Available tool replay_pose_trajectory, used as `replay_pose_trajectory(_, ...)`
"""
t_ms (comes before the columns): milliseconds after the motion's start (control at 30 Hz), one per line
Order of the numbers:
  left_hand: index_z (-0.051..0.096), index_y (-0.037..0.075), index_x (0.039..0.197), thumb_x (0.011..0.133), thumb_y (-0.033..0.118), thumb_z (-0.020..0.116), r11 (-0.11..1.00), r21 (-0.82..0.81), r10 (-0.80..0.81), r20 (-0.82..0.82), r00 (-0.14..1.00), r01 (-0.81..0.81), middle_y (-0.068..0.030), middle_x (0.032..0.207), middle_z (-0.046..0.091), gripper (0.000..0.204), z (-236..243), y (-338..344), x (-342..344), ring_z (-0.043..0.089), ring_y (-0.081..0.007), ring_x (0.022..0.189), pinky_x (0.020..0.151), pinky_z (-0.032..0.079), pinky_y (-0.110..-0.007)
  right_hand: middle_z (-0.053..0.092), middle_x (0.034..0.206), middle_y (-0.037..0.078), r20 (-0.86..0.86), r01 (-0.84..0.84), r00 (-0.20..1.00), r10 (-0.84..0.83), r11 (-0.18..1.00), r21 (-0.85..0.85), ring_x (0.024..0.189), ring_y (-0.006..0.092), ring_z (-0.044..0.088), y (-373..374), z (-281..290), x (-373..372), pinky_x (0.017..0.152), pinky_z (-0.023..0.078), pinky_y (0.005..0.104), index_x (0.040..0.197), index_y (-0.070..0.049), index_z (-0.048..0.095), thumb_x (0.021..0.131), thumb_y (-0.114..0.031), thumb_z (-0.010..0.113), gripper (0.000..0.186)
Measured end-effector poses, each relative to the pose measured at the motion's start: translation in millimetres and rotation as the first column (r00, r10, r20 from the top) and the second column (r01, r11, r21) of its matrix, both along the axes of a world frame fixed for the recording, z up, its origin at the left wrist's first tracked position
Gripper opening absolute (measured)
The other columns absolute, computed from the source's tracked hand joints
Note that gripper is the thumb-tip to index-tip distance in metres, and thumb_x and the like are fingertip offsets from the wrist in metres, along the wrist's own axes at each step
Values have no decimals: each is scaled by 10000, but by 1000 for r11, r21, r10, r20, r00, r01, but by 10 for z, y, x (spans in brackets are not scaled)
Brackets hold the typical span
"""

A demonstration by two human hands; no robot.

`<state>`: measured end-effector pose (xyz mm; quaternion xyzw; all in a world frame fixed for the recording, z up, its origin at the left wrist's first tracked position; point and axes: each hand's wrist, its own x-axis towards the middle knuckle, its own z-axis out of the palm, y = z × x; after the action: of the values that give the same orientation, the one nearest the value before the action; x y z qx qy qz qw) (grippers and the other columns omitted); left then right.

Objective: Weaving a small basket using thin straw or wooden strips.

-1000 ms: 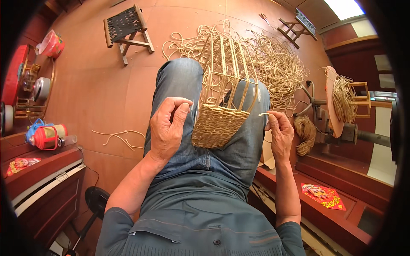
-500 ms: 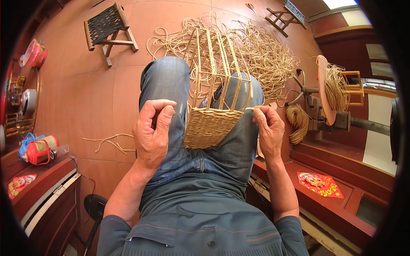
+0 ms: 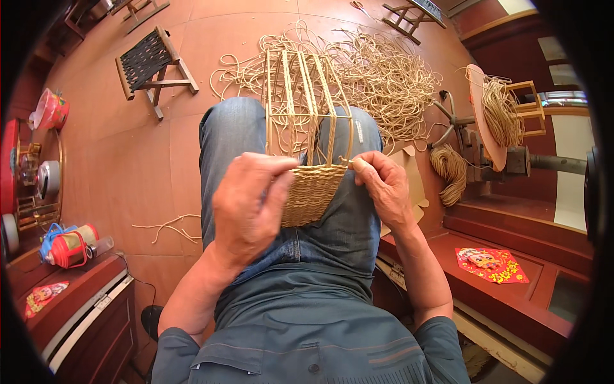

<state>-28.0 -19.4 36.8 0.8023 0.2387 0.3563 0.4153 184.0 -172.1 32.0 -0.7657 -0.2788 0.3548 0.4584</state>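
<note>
A half-woven basket (image 3: 312,200) of tan straw cord lies across my lap. Its near end is tightly woven, and bare cord-wrapped bars run from there past my knees. At the right corner of the woven edge, my right hand (image 3: 387,185) pinches a short length of straw cord (image 3: 347,161) between thumb and fingertips. My left hand (image 3: 248,201), slightly blurred, reaches over the left side of the woven part. Its index finger stretches to the upper woven edge, with the thumb apart from it and nothing visible between them. Its other fingers are mostly hidden.
Loose straw cord (image 3: 390,89) lies heaped on the tiled floor beyond my knees. A folding stool (image 3: 148,61) stands far left. At right are a round board holding coiled cord (image 3: 502,118) and a hanging cord bundle (image 3: 448,173). Red wooden ledges flank me.
My left hand has moved right and reached the basket's woven edge. My right hand, pinching the cord, has shifted slightly left. The whole view has shifted a little.
</note>
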Motion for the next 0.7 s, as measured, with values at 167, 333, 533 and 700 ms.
replay_pose_trajectory(167,693,83,1244,913,73,741,932,328,-110,-147,983,153,-92,972,669,334,54,-59,397,652,-302,929,872,516,-425,608,789,-46,36,-70,997,66,993,100,747,39,538,67,-33,-10,678,444,220,1042,0,720,1070,-229,656,239)
replay_pose_trajectory(333,696,80,1185,917,79,711,887,384,-160,-265,951,257,-96,980,657,269,65,6,528,650,-303,966,894,519,-434,600,795,-46,2,-61,998,61,988,144,751,41,535,62,-94,14,671,451,223,1031,7,715,1066,-235,663,250)
replay_pose_trajectory(533,684,73,1127,911,62,665,864,422,-146,-312,939,275,-120,1009,659,217,85,20,531,643,-319,996,925,519,-441,652,865,20,149,-44,989,23,989,139,761,101,588,49,-6,-72,678,483,276,1029,-18,725,1021,-187,702,171)
replay_pose_trajectory(700,675,43,1124,877,72,618,821,497,-88,-377,922,282,-151,1110,664,256,207,141,432,635,-340,1083,973,513,-434,671,986,61,815,-197,564,-135,936,291,926,296,649,95,75,-122,826,504,421,1089,-127,750,902,-103,778,191)
